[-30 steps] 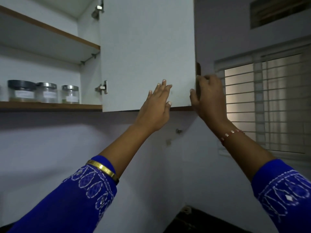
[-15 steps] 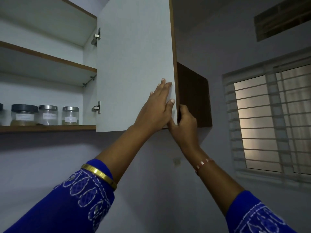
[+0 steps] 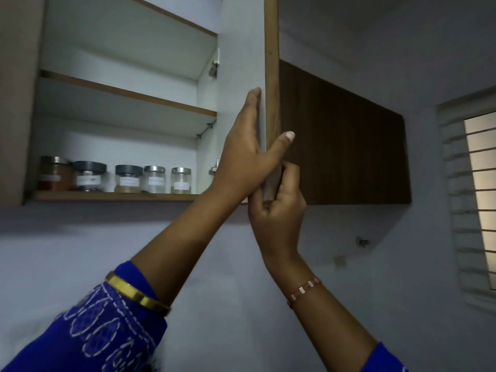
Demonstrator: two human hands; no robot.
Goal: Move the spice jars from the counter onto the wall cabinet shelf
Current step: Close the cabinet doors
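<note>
Several spice jars (image 3: 128,179) with metal or dark lids and white labels stand in a row on the lowest shelf (image 3: 112,196) of the open wall cabinet. The cabinet door (image 3: 241,63) is seen nearly edge-on. My left hand (image 3: 247,154) lies flat on its white inner face, thumb hooked over the wooden edge. My right hand (image 3: 279,210) grips the door's bottom corner from below. Neither hand holds a jar.
Two upper shelves (image 3: 128,95) in the cabinet hold nothing visible. The cabinet's dark wooden side panel (image 3: 343,138) is right of the door. A barred window (image 3: 480,197) is at the far right. Bare wall lies below the cabinet.
The door has swung from facing me to nearly edge-on. My right hand slid from the door's side edge to its bottom corner. More jars have come into view on the left.
</note>
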